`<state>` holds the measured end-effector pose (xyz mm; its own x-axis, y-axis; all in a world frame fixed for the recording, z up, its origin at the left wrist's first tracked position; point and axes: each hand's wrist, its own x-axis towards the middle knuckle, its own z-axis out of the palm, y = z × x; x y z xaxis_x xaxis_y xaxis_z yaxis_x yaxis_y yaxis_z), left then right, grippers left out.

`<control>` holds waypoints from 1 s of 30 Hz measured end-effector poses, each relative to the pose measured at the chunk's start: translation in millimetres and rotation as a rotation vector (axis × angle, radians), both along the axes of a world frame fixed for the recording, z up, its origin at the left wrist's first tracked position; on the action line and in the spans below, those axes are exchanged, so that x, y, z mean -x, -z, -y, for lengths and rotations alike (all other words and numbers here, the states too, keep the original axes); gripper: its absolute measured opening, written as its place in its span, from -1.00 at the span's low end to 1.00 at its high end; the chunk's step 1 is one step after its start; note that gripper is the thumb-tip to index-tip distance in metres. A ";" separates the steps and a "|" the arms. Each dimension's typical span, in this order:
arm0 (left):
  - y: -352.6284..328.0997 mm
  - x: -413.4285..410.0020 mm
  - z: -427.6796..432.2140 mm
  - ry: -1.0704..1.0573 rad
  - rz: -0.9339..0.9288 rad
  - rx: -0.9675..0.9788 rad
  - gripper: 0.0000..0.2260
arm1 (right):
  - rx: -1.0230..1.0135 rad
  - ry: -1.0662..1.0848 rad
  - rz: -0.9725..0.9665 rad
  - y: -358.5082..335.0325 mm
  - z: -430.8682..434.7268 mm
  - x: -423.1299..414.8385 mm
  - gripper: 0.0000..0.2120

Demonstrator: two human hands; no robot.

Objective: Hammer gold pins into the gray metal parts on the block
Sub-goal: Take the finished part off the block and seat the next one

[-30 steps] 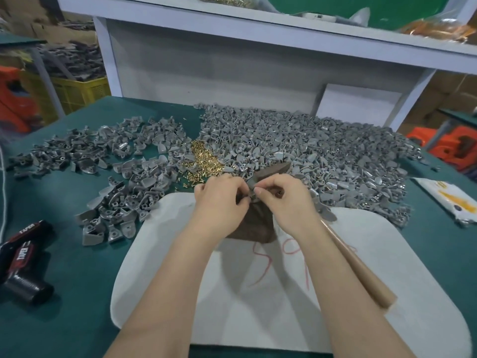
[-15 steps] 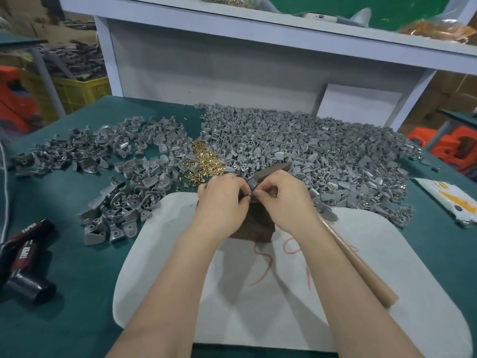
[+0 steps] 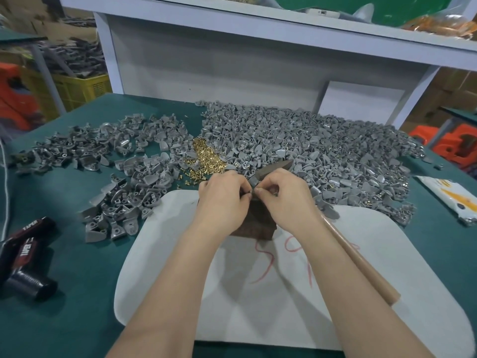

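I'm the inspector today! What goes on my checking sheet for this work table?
Surface: green table with a white mat on it.
Job's things: brown block on the mat; gold pins in a heap; gray metal parts in big piles; hammer.
Clutter: black cylinders at left; white packet at right.
Hands: left hand and right hand pinch a small gray piece on the block; the right also holds the hammer.
Cables: white cord at the left edge.
Surroundings: white shelf behind; yellow crate; orange items.
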<state>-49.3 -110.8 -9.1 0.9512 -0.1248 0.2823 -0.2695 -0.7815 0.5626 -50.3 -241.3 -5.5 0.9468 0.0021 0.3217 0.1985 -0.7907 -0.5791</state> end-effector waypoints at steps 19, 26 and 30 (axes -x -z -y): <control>1.3 -0.7 -0.8 -0.016 0.004 -0.013 -0.93 | -0.146 -0.071 -0.040 -3.0 12.7 1.8 -0.82; 0.7 -0.4 -1.3 -0.010 -0.002 -0.008 -0.91 | 0.071 -0.035 0.020 -2.9 2.9 1.0 -0.93; 0.5 -0.1 -1.0 -0.008 -0.009 -0.015 -0.90 | 0.112 0.009 -0.014 -2.8 -2.5 -0.2 -0.92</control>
